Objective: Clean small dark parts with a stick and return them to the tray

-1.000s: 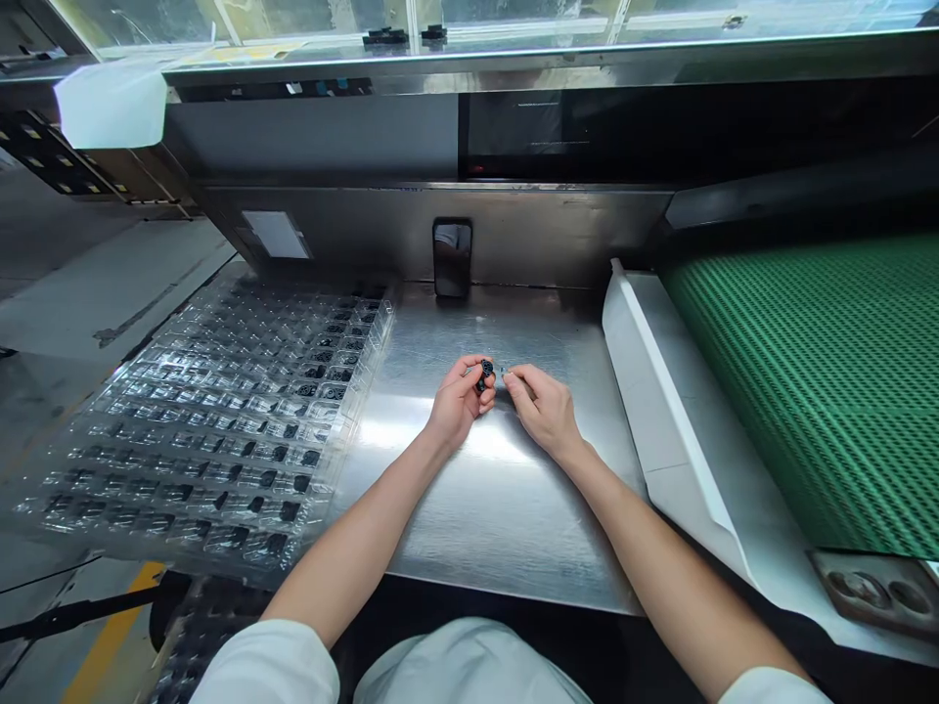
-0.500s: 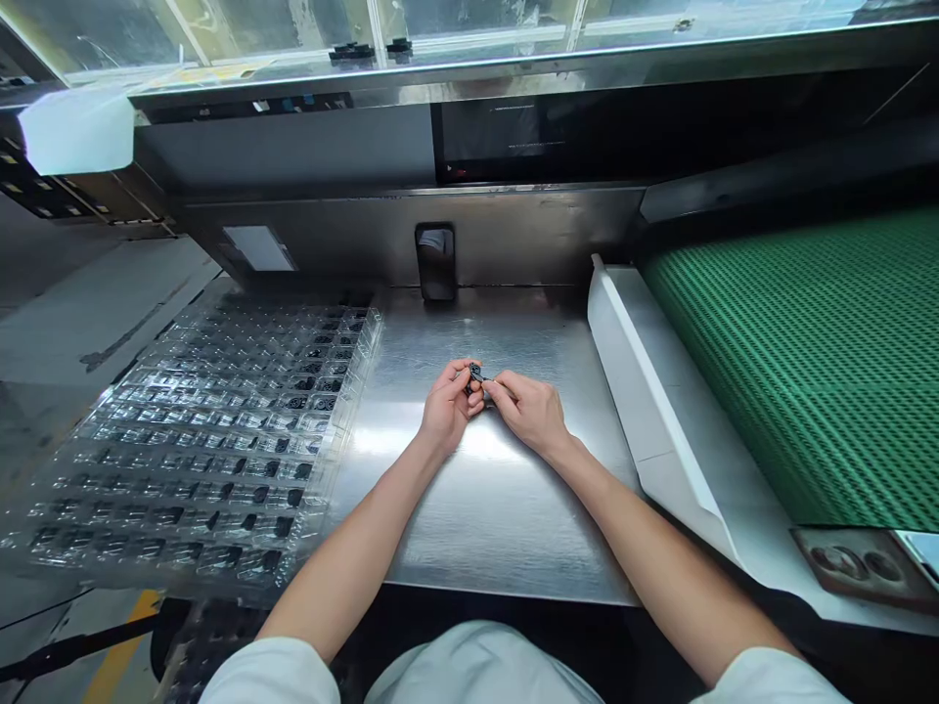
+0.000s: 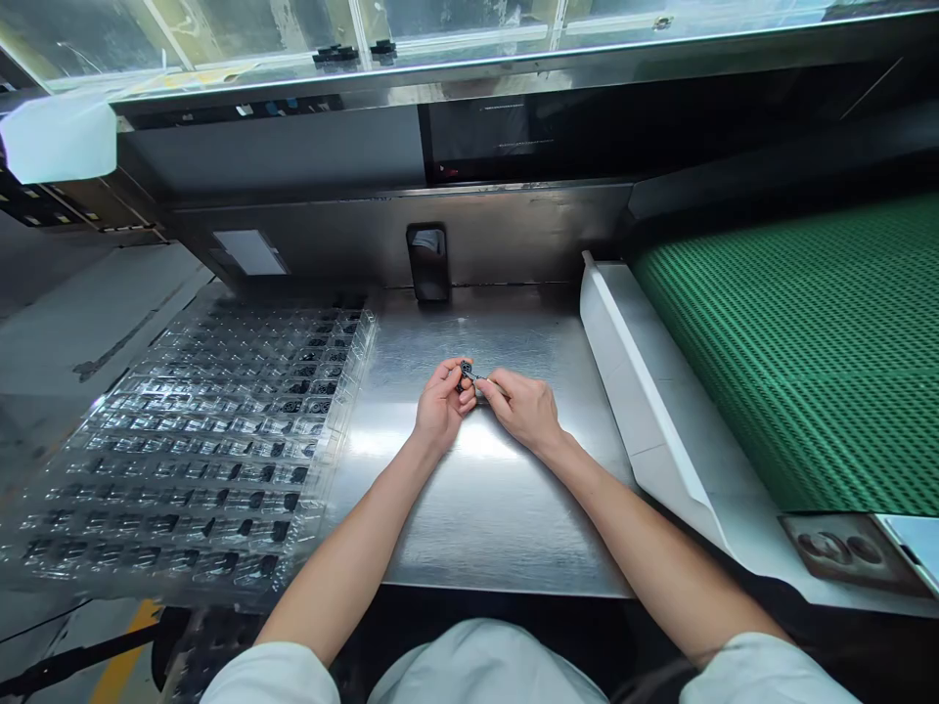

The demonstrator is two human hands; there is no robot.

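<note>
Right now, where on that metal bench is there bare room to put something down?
The steel table is bare between the clear tray and the white guide, before and behind the hands. It is crowded where left hand and right hand pinch a small black part. The tray's pockets look filled.

The right hand has closed in, its fingertips now meeting the small black part.

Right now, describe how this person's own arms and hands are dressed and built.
Both arms are bare from the short white sleeves down. The left sleeve and right sleeve look like one white garment. The left hand and right hand wear no gloves; no rings, watch or wristbands show.
</note>
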